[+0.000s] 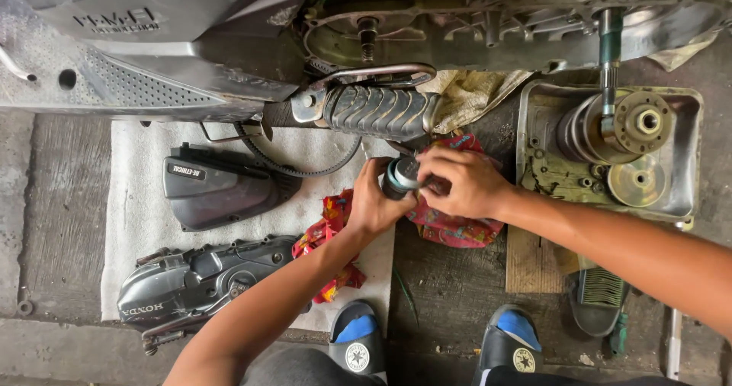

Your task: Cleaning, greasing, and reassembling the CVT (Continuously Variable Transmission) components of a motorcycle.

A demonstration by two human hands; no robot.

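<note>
From the head camera, both hands meet near the middle of the scene over a small round metal part (402,175) with a pale blue-green rim. The left hand (374,203) is wrapped around it from the left, fingers closed on its side; the right hand (465,181) covers it from the right, fingers curled over its far end — both grip the same piece. It sits just above a red patterned rag (456,229) lying on the concrete floor (450,287).

Just beyond the hands, a ribbed rubber footpeg (379,111) juts from the scooter's engine case (488,35). A black drive belt (305,165) loops below it. To the right, a metal tray (686,157) holds a clutch assembly (610,127) and a pulley disc (637,180).

On the left, a white cloth (137,203) carries two dark engine covers — one farther (217,188), one nearer (198,283). Two black-and-blue sandals (358,344) show at the near edge.
</note>
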